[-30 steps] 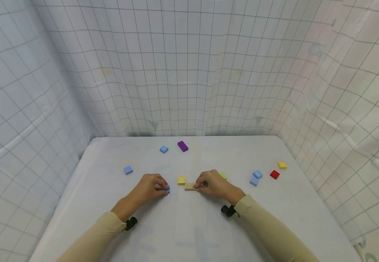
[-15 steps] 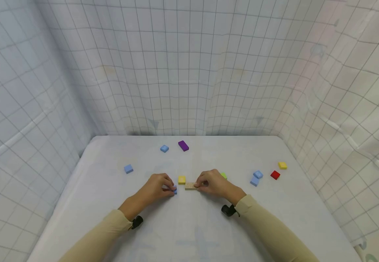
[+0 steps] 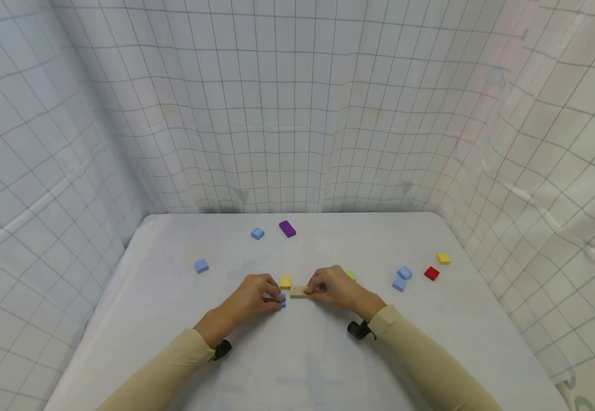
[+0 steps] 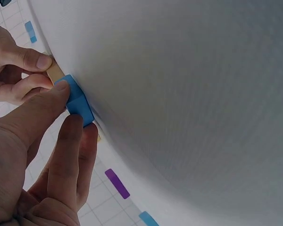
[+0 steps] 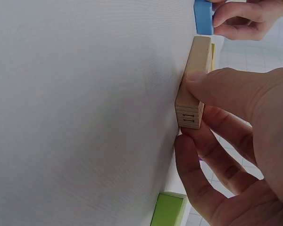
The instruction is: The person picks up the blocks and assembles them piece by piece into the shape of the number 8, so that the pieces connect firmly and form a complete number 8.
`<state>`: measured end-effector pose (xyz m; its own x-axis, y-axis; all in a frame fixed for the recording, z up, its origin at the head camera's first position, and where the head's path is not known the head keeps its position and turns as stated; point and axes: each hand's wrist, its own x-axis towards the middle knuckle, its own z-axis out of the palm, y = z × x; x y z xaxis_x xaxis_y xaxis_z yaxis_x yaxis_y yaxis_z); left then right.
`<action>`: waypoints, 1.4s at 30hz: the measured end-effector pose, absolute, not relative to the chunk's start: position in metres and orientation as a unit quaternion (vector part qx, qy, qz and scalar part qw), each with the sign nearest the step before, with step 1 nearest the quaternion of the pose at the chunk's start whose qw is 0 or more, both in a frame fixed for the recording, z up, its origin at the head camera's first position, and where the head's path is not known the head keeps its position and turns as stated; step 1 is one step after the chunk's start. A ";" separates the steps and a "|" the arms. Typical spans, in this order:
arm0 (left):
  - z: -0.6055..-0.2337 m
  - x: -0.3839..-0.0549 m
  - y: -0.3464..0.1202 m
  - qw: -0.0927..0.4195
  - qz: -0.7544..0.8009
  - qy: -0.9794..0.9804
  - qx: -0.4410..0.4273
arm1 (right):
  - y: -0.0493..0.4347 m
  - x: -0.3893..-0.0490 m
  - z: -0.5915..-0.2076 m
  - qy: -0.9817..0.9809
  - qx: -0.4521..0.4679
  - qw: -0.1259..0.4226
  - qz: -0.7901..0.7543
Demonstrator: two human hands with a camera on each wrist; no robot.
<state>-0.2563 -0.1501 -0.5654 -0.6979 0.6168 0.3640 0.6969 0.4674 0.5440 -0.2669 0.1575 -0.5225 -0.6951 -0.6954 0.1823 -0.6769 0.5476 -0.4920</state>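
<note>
Wooden block (image 3: 297, 292) lies on the surface (image 3: 297, 359), pinched near one end by the right hand (image 3: 330, 286), presumably leaving the other end exposed. Smaller blue block (image 4: 80, 101), just beside that end, is pinched by the left hand (image 3: 255, 294), likely for fine control.

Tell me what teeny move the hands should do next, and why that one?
Probably the left hand should nudge the blue block it pinches gently rightward, up to the wooden block: only a small gap shows between the two, and the right hand is holding the wooden block.
</note>
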 end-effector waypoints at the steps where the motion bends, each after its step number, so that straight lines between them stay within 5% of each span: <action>1: -0.565 -0.256 -0.150 0.063 -0.343 -0.851 -0.394 | 0.157 -0.267 -0.523 0.880 -0.391 0.016 -0.271; 42: -0.595 -0.280 -0.142 0.041 -0.304 -0.876 -0.373 | 0.155 -0.268 -0.520 0.886 -0.382 0.044 -0.259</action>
<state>-0.2804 -0.1415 -0.5949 -0.7186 0.6280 0.2986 0.6780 0.5373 0.5016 -0.2683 0.1546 -0.5195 -0.7048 -0.6994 0.1190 -0.6537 0.5750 -0.4920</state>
